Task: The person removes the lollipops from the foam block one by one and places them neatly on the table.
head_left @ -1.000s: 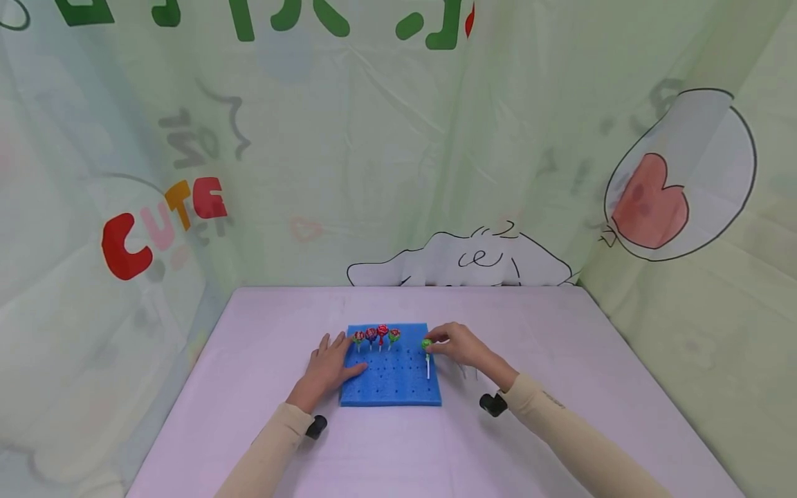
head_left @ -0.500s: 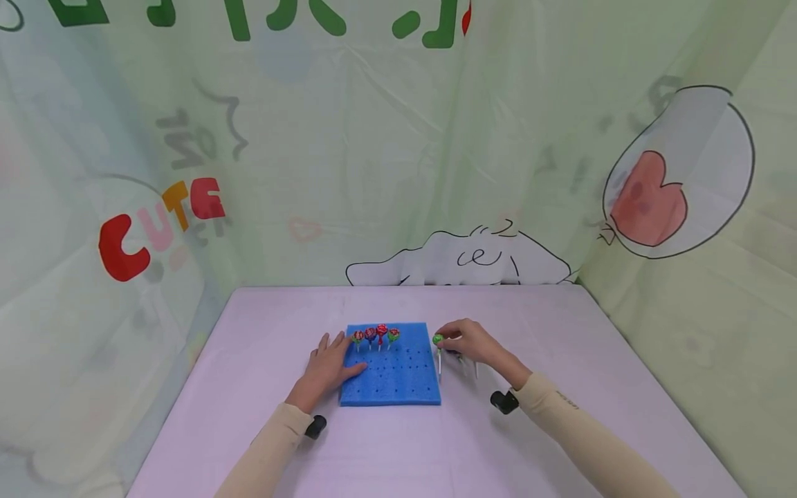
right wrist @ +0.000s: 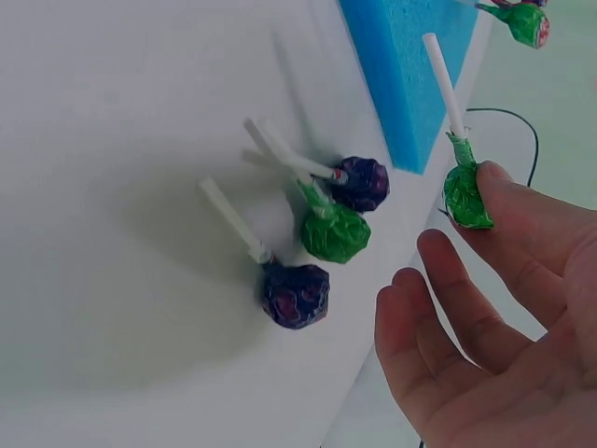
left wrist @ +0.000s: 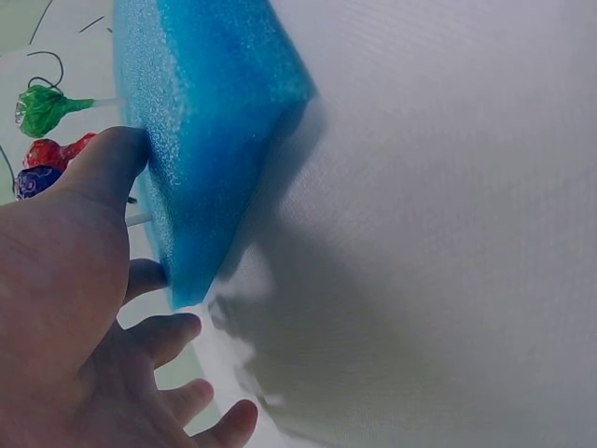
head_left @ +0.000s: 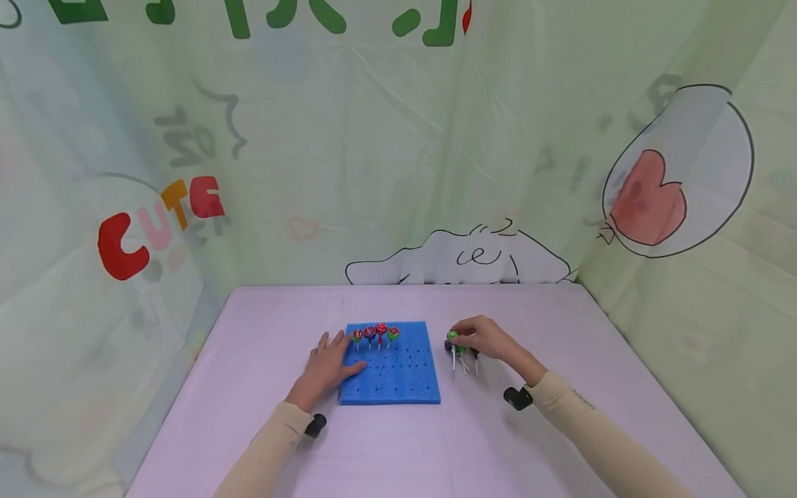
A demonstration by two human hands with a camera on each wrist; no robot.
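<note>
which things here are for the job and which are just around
Likely for the job: blue foam board; four lollipops standing in it; green lollipop in the right hand; three loose lollipops.

Just around: printed curtain; black wrist devices; table.

1 lilac table (head_left: 398, 449) stands before a pale-green printed curtain (head_left: 398, 159).

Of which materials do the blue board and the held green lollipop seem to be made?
The blue board seems to be plastic foam, mostly matte: its thick edge looks grainy. The held green lollipop is covered in a thin, glossy film, likely plastic, because it looks crinkled and catches light. Its smooth, dull white stick could be plastic or paper.
</note>
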